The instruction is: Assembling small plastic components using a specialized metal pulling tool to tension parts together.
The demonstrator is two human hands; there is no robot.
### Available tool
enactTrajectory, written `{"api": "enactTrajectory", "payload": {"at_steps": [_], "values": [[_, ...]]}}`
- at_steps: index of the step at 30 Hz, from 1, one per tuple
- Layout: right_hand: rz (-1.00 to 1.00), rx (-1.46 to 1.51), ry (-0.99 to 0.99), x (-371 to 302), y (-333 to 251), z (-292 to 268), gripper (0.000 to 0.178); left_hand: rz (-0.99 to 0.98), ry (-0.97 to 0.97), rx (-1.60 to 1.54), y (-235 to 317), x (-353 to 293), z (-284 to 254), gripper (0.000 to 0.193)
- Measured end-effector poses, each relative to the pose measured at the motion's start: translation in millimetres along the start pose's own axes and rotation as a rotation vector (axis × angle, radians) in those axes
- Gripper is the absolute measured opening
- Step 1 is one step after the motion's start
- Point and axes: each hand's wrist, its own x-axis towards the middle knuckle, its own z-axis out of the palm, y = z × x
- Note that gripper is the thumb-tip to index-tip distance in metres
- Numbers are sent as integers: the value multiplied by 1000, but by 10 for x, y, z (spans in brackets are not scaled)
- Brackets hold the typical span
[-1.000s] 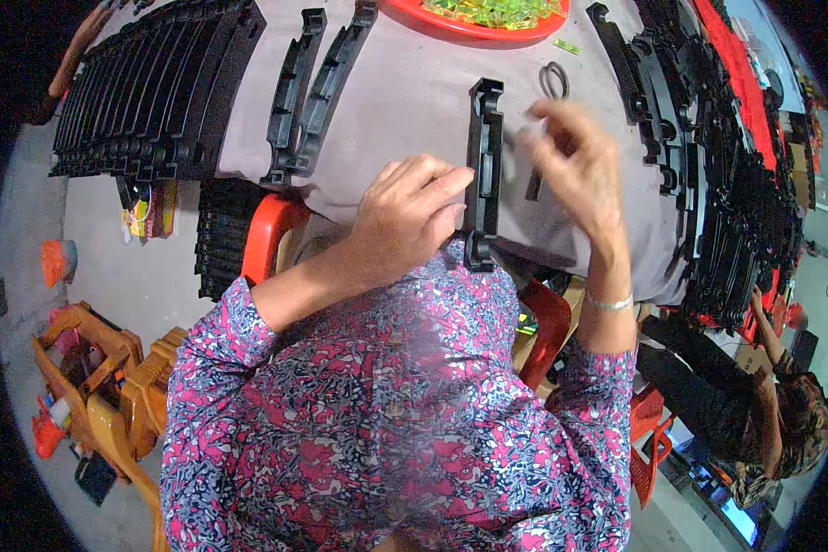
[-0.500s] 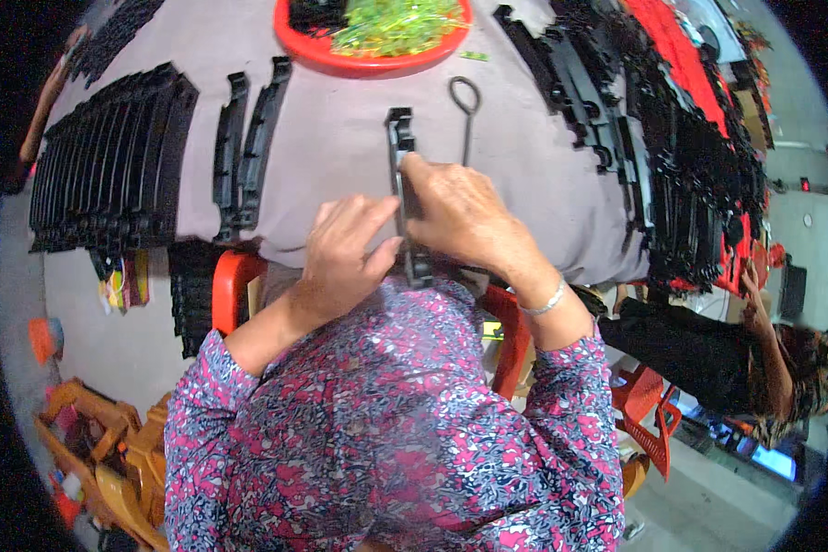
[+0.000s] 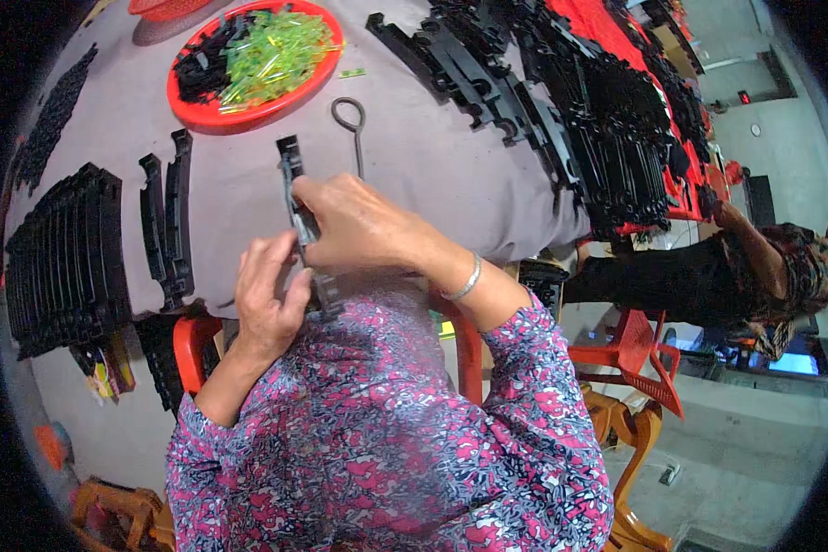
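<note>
A long black plastic strip [image 3: 293, 179] lies lengthwise over the near edge of the grey-covered table [image 3: 423, 156]. My left hand [image 3: 267, 299] grips its near end at the table edge. My right hand [image 3: 363, 225] is closed over the strip's middle, pressing on it. Just beyond my right hand lies a thin metal hook tool with a ring end [image 3: 351, 129]. Farther back stands a red round tray [image 3: 248, 57] with green translucent pieces and small black parts.
Two black strips [image 3: 167, 216] lie left of my hands, beside a stack of more strips [image 3: 64, 258]. Several piles of black strips [image 3: 580, 101] cover the right of the table. Another person [image 3: 754, 267] sits at the right by red stools [image 3: 639, 354].
My right hand came down from above the strip onto its middle. The view has tilted, so the red tray and hook tool now show fully.
</note>
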Motion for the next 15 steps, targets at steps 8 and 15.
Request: {"api": "enactTrajectory", "payload": {"at_steps": [8, 15], "values": [[16, -28, -6, 116, -59, -21, 36, 385, 185, 15, 379, 7, -478, 32], [-127, 71, 62, 357, -81, 332, 33, 518, 40, 35, 456, -151, -1071, 22]]}}
